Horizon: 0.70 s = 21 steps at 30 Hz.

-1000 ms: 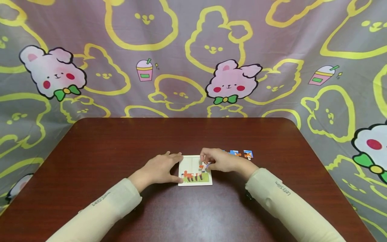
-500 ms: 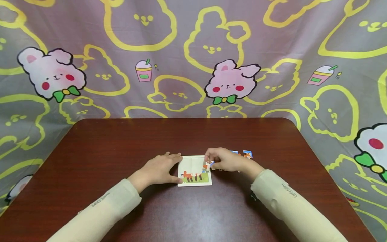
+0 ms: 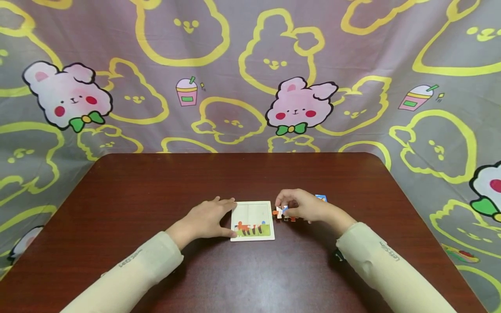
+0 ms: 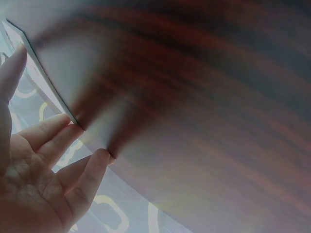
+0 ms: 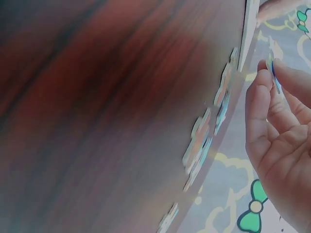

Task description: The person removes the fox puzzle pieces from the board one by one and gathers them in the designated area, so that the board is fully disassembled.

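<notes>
The head view shows the picture side of the puzzle piece (image 3: 280, 211), printed white, orange and blue, in the grip of the right hand (image 3: 303, 206). The right wrist view shows this piece nearly edge-on, pinched between the thumb and fingertips and held off the table (image 3: 250, 274). The same view also shows the loose pieces (image 5: 197, 145) lying flat in a line on the table; in the head view the right hand and forearm hide most of them.

The left wrist view shows the left hand (image 3: 207, 217) with fingers spread: the thumb and a forward fingertip contact the edge of the puzzle board (image 3: 250, 213), and other fingertips rest on the table beside it. The head view alone shows the board's face, with the assembled strip (image 3: 252, 230) along its near side and a bare area beyond.

Compared with one second earlier, the puzzle piece is displaced to the right. At that time it is over the right part of the board, above the strip; now it is clear of the right rim, and a blue tab at the strip's right end is exposed. The left hand and the board hold the same position.

The puzzle piece is at the right hand's fingertips, just beside the board's right edge. The board lies between the two hands, touching the left only.
</notes>
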Each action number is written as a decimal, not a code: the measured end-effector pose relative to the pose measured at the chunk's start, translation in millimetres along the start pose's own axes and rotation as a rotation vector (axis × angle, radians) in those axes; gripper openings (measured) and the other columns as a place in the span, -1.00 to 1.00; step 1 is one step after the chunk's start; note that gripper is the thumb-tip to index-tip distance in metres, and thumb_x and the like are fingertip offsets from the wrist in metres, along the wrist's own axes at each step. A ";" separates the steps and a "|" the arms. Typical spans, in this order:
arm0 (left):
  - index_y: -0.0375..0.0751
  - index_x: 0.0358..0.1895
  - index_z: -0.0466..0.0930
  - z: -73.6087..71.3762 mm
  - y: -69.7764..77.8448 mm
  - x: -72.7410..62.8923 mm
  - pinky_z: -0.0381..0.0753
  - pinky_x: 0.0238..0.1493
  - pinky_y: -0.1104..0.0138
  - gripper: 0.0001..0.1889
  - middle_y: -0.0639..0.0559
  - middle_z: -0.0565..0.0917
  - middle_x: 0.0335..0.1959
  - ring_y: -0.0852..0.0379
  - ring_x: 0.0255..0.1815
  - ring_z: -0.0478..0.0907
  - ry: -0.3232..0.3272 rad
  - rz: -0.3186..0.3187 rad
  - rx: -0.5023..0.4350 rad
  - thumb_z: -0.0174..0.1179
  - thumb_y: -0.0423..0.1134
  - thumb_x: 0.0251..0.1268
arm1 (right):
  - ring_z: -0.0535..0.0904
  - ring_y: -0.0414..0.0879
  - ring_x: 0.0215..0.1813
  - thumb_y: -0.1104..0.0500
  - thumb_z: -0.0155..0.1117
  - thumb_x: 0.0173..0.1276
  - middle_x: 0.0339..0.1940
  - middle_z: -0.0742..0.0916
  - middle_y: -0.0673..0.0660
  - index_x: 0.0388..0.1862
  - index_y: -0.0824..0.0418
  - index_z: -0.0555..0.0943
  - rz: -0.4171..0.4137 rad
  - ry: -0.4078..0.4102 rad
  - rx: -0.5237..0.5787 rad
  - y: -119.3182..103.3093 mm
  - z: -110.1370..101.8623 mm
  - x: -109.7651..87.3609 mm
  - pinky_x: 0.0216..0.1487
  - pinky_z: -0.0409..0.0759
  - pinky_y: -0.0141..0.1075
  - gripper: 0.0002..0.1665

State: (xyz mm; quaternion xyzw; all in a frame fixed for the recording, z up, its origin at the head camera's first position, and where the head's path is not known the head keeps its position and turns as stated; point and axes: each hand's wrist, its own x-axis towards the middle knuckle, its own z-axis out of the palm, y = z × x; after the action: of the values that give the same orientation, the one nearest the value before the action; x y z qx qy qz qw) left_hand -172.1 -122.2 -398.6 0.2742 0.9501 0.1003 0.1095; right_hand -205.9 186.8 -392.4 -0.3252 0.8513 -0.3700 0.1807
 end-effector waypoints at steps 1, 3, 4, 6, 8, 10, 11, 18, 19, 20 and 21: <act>-0.10 0.41 0.43 -0.2 0.3 0.1 0.38 0.38 -0.14 -0.13 -0.09 0.38 0.49 -0.38 0.44 0.33 0.000 0.002 0.000 0.40 0.27 0.06 | 0.56 -0.19 -0.30 0.45 0.30 0.28 -0.32 0.70 0.11 -0.10 0.21 0.57 0.000 0.007 0.002 1.4 -1.0 -1.8 -0.22 0.55 -0.35 -0.74; -0.10 0.41 0.43 -0.3 0.6 0.3 0.37 0.38 -0.14 -0.14 -0.09 0.38 0.49 -0.38 0.43 0.33 0.000 0.004 0.001 0.39 0.27 0.07 | 0.57 -0.18 -0.29 0.45 0.31 0.28 -0.34 0.69 0.12 -0.11 0.22 0.57 0.007 0.021 0.006 2.7 -3.5 -5.2 -0.22 0.54 -0.36 -0.74; -0.10 0.41 0.43 -0.3 0.6 0.4 0.37 0.38 -0.13 -0.14 -0.09 0.38 0.49 -0.38 0.43 0.34 -0.001 0.004 0.003 0.39 0.27 0.07 | 0.57 -0.18 -0.29 0.44 0.32 0.28 -0.34 0.68 0.12 -0.11 0.22 0.57 0.007 0.026 0.011 3.4 -4.9 -6.9 -0.22 0.54 -0.35 -0.75; -0.10 0.41 0.43 -0.4 0.8 0.7 0.37 0.38 -0.14 -0.14 -0.09 0.38 0.49 -0.38 0.43 0.34 -0.002 0.004 0.005 0.39 0.27 0.07 | 0.58 -0.17 -0.26 0.44 0.32 0.28 -0.34 0.68 0.12 -0.12 0.23 0.57 0.007 0.036 0.010 5.3 -7.6 -10.3 -0.20 0.55 -0.35 -0.75; -0.09 0.41 0.43 -0.4 0.6 0.7 0.37 0.38 -0.14 -0.14 -0.09 0.37 0.49 -0.38 0.44 0.33 -0.002 0.004 0.008 0.39 0.27 0.07 | 0.58 -0.16 -0.25 0.44 0.32 0.27 -0.34 0.67 0.12 -0.12 0.23 0.57 0.010 0.045 0.003 6.8 -10.6 -13.5 -0.18 0.54 -0.34 -0.76; -0.09 0.41 0.43 -0.2 0.5 0.7 0.37 0.38 -0.14 -0.14 -0.08 0.37 0.50 -0.37 0.44 0.33 -0.002 0.005 0.009 0.39 0.27 0.06 | 0.58 -0.14 -0.23 0.43 0.32 0.28 -0.32 0.67 0.11 -0.12 0.23 0.58 0.009 0.052 -0.006 9.4 -13.5 -16.9 -0.16 0.54 -0.32 -0.76; -0.09 0.41 0.43 -0.2 0.4 0.7 0.37 0.38 -0.14 -0.14 -0.08 0.37 0.50 -0.37 0.44 0.33 -0.003 0.005 0.010 0.39 0.27 0.07 | 0.58 -0.14 -0.22 0.43 0.32 0.28 -0.31 0.68 0.11 -0.12 0.22 0.58 0.011 0.057 -0.015 10.6 -14.9 -18.8 -0.14 0.53 -0.31 -0.76; -0.09 0.42 0.43 0.4 0.4 0.9 0.36 0.39 -0.14 -0.14 -0.07 0.37 0.50 -0.37 0.44 0.33 -0.002 0.001 0.010 0.39 0.27 0.07 | 0.59 -0.13 -0.21 0.39 0.32 0.30 -0.30 0.68 0.09 -0.09 0.22 0.59 0.041 0.087 -0.016 19.9 -23.9 -33.9 -0.13 0.54 -0.30 -0.77; -0.09 0.41 0.43 0.5 0.4 0.9 0.36 0.39 -0.13 -0.14 -0.07 0.37 0.49 -0.37 0.44 0.33 -0.001 0.002 0.010 0.39 0.27 0.06 | 0.58 -0.14 -0.22 0.38 0.33 0.30 -0.31 0.68 0.09 -0.09 0.22 0.59 0.043 0.091 -0.019 21.4 -24.9 -36.2 -0.14 0.54 -0.30 -0.77; -0.09 0.42 0.43 0.6 0.3 0.8 0.36 0.39 -0.13 -0.13 -0.07 0.37 0.49 -0.37 0.44 0.33 -0.001 0.002 0.011 0.39 0.27 0.06 | 0.59 -0.16 -0.21 0.38 0.34 0.29 -0.31 0.69 0.07 -0.09 0.22 0.60 0.049 0.096 -0.032 23.0 -25.9 -38.6 -0.13 0.54 -0.31 -0.77; -0.09 0.41 0.43 0.7 0.2 0.6 0.36 0.39 -0.13 -0.14 -0.07 0.37 0.49 -0.36 0.44 0.33 0.000 0.003 0.010 0.39 0.27 0.06 | 0.58 -0.17 -0.21 0.36 0.35 0.29 -0.31 0.69 0.06 -0.09 0.21 0.61 0.057 0.102 -0.041 24.4 -26.9 -41.0 -0.13 0.54 -0.32 -0.77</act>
State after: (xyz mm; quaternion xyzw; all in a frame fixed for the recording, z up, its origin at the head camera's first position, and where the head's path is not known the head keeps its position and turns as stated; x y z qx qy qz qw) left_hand -172.3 -121.6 -399.3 0.2763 0.9501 0.0958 0.1081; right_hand -201.2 241.3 -390.1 -0.2852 0.8757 -0.3631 0.1411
